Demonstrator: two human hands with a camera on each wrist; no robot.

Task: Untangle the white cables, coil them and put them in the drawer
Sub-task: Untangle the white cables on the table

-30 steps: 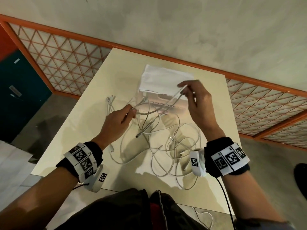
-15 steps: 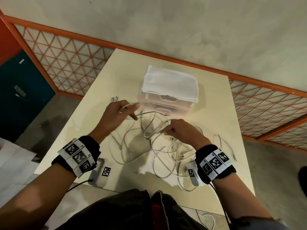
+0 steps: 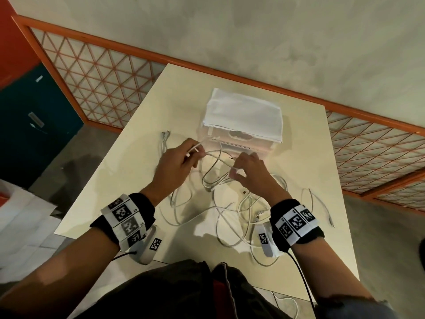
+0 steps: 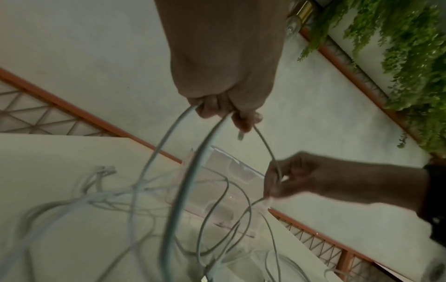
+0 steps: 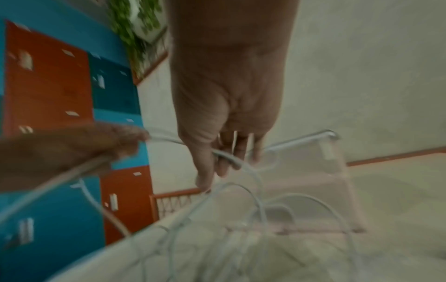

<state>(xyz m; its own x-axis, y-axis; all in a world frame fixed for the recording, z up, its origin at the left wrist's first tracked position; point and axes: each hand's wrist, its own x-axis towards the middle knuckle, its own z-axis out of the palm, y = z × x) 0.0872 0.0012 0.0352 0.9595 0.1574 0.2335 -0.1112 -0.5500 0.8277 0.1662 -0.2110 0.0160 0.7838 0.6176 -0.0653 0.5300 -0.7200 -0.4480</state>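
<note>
1. No brand name or readable writing is seen; only black-and-white square marker patterns are printed on the wristbands [image 3: 126, 218], and small numerals beside them are too small to be read.
2. In the head view, the left hand [image 3: 173, 168] is held above the table [image 3: 142, 143], its thumb and fingers pinched on a white cable [image 3: 215, 157] near its end.
3. The right hand [image 3: 249, 171] is closed on the same strand, a little nearer the drawer unit [image 3: 243, 143], with the cable pinched between thumb and forefinger.
4. The white cables [image 3: 230, 210] lie in a loose tangle on the table, between the hands and the person's body; 1 separate strand [image 3: 318, 203] lies well apart to the right.
5. The clear drawer unit stands at the far side of the table with a folded white cloth [image 3: 243, 111] on top; whether a drawer is open cannot be told.
6. Shown by the left wrist view alone: 3 strands hang from the left hand [image 4: 224, 106], 1 short free end [image 4: 240, 136] points down, and green foliage [image 4: 410, 57] runs along the wall.
7. Shown by the right wrist view alone, though blurred: the cable [image 5: 224, 154] passes between the fingers of the right hand [image 5: 224, 133], and orange and blue lockers [image 5: 60, 85] stand behind the left hand [image 5: 72, 148].
</note>
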